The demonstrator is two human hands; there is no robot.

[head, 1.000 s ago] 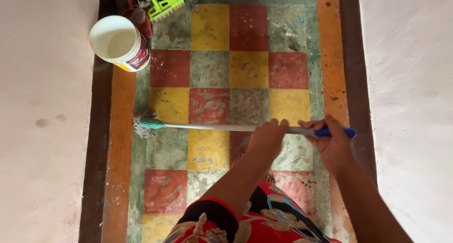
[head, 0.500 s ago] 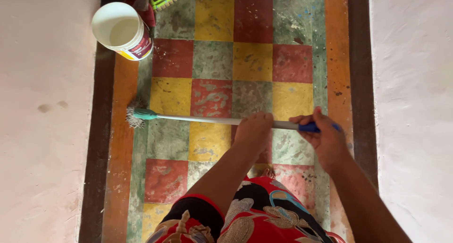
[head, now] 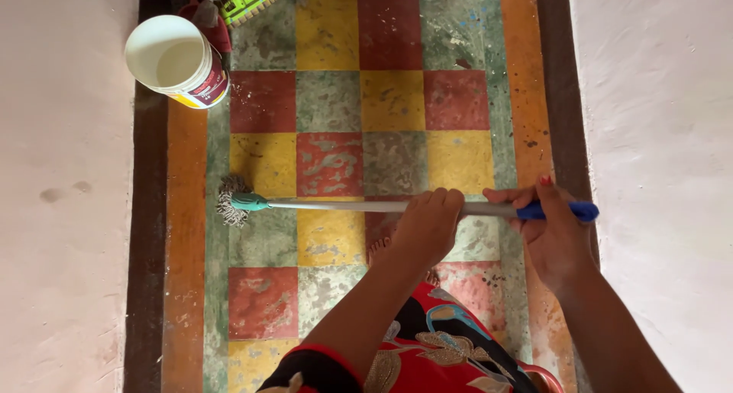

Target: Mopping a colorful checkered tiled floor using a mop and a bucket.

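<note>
We see a worn floor (head: 397, 103) of red, yellow and green checked tiles, edged by an orange band and a dark border. A stringy mop head (head: 231, 201) rests on it at the left. A white bucket (head: 172, 61) stands at the far left corner, beside a green brush (head: 248, 0).

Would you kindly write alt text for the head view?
Both hands grip a grey-handled string mop across a chequered red, yellow and green tiled floor: left hand mid-shaft, right hand by the blue end. A white plastic bucket stands upper left.
</note>
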